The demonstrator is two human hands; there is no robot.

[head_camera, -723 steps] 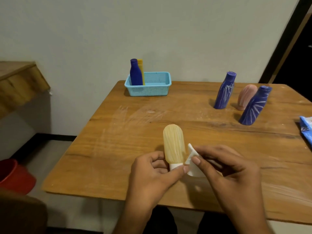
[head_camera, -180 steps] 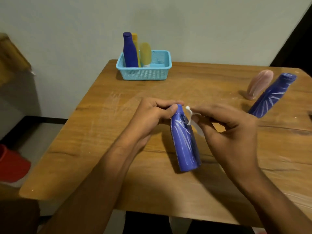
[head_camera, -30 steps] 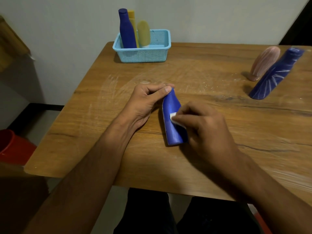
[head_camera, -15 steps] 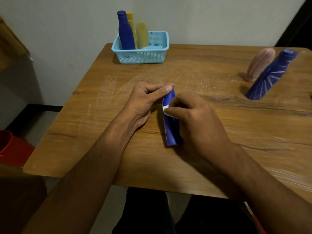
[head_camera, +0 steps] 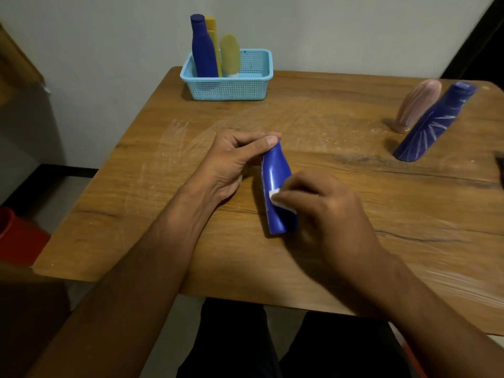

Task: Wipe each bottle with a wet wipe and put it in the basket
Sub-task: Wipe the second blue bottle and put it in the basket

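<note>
A blue bottle (head_camera: 274, 184) stands on the wooden table (head_camera: 354, 186) in front of me. My left hand (head_camera: 231, 162) pinches its cap end with thumb and fingers. My right hand (head_camera: 321, 211) presses a white wet wipe (head_camera: 278, 199) against the bottle's lower side. At the back, a light-blue basket (head_camera: 231, 88) holds a dark blue bottle (head_camera: 203, 47), a yellow bottle (head_camera: 214, 42) and a pale yellow bottle (head_camera: 230, 55). A pink bottle (head_camera: 417, 105) and a streaked blue bottle (head_camera: 433, 124) stand at the far right.
A red tub (head_camera: 19, 236) sits on the floor to the left of the table. A wall runs behind the basket. A dark doorway (head_camera: 485, 36) is at the upper right. My legs in dark trousers show below the table's near edge.
My right hand has slid the wipe down the bottle from near the cap to the lower body. My left hand kept its grip on the cap end.
</note>
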